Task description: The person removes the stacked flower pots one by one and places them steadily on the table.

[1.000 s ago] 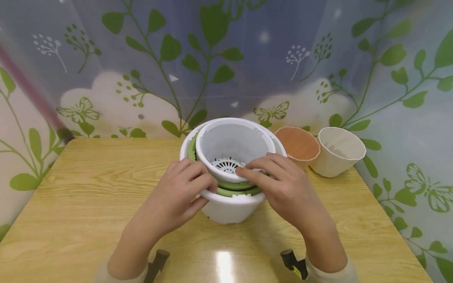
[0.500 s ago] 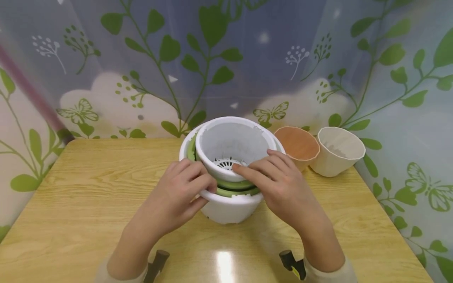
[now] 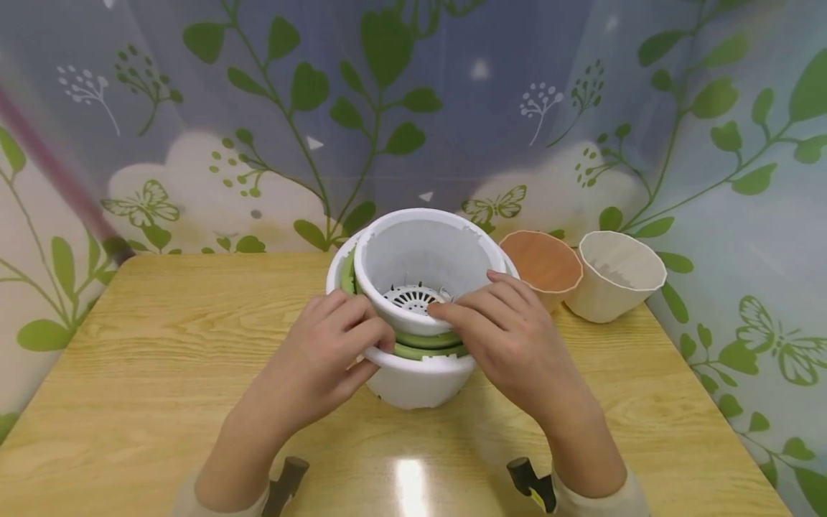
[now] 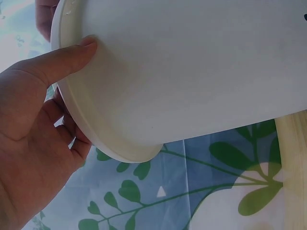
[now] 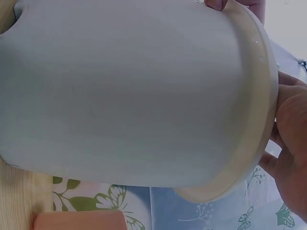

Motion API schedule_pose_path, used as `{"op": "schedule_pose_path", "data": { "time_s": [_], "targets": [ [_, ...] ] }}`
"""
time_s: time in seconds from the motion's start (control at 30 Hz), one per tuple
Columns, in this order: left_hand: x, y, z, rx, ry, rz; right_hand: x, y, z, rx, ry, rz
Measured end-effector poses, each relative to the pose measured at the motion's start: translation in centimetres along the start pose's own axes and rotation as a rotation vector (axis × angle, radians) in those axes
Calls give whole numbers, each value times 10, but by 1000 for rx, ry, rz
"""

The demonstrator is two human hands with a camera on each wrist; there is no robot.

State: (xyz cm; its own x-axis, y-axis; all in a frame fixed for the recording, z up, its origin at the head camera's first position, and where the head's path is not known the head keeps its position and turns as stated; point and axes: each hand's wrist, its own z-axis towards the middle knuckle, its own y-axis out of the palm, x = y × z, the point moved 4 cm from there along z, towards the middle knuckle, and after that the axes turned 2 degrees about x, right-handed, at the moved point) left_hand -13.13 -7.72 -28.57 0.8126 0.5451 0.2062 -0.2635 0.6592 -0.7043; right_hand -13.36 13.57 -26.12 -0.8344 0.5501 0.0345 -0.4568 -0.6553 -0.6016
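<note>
Plastic flower pots stand nested on the table. The outermost is a large white flower pot point(image 3: 420, 388); green pot rims point(image 3: 426, 341) show inside it, and a smaller white flower pot point(image 3: 426, 251) with a slotted bottom sits innermost, raised above the others. My left hand point(image 3: 336, 341) grips the outer pot's rim at the front left, its thumb point(image 4: 72, 60) pressed on the outside wall in the left wrist view. At the front right, my right hand point(image 3: 513, 341) holds the inner white pot's rim, index finger over the edge. Its thumb is hidden in the head view.
An orange pot point(image 3: 543, 262) and a cream faceted pot point(image 3: 620, 276) stand side by side at the table's back right. The wooden table point(image 3: 194, 316) backs onto a leaf-patterned curtain point(image 3: 258, 165).
The inner white pot's rim has risen slightly out of the stack. My right hand has shifted a little left with it, while the left hand stays on the outer rim.
</note>
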Motion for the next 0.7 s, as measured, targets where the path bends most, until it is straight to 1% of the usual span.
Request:
{"op": "schedule_pose_path", "data": {
  "time_s": [0.2,0.47,0.7],
  "targets": [
    [-1,0,-1,-3,-5,0,0,0,0,33,-10,-34],
    [1,2,0,-4,-1,6,0,-3,1,109,-23,-88],
    [0,3,0,-3,1,7,1,-8,1,186,-32,-88]
  ]
}}
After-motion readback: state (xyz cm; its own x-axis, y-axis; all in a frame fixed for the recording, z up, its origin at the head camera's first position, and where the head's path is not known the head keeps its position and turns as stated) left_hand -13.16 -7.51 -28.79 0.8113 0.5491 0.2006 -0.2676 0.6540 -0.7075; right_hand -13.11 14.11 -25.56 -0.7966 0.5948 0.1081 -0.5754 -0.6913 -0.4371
